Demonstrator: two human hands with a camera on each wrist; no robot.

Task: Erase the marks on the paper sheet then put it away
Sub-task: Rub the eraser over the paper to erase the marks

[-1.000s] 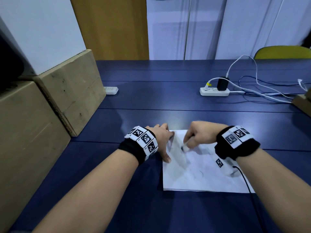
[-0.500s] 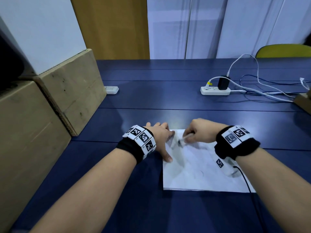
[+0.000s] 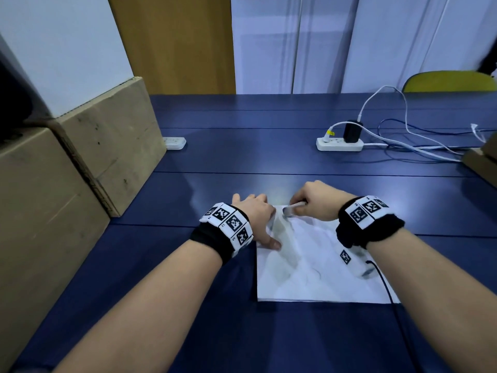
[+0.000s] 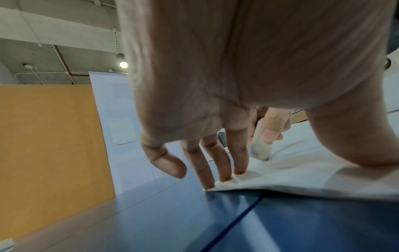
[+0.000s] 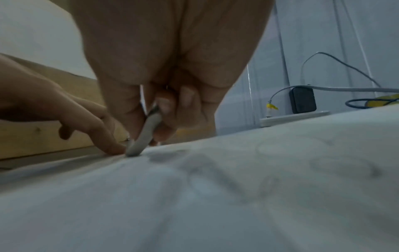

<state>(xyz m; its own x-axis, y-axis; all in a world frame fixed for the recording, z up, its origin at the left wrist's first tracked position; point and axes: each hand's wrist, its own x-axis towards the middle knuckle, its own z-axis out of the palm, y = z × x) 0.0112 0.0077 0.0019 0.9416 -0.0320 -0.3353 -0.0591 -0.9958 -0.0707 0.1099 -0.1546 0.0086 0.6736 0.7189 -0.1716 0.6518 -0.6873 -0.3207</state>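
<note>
A white paper sheet (image 3: 309,273) with faint grey pencil marks lies on the blue table (image 3: 242,162) in front of me. My left hand (image 3: 258,219) presses flat on the sheet's far left corner, fingers (image 4: 224,163) straight and spread on the paper (image 4: 302,177). My right hand (image 3: 309,203) pinches a thin white eraser (image 3: 291,208) and holds its tip against the far left part of the sheet. The right wrist view shows the eraser (image 5: 144,138) touching the paper (image 5: 215,196) beside a left fingertip (image 5: 112,148).
Cardboard boxes (image 3: 107,141) stand along the left side of the table. A white power strip (image 3: 340,144) with a black charger and cables lies at the back right, and a smaller strip (image 3: 174,143) at the back left. A black cable (image 3: 387,286) runs from my right wrist.
My right hand has slid the eraser from the middle left of the sheet up to its far left corner. My left hand has stayed pressed on the paper.
</note>
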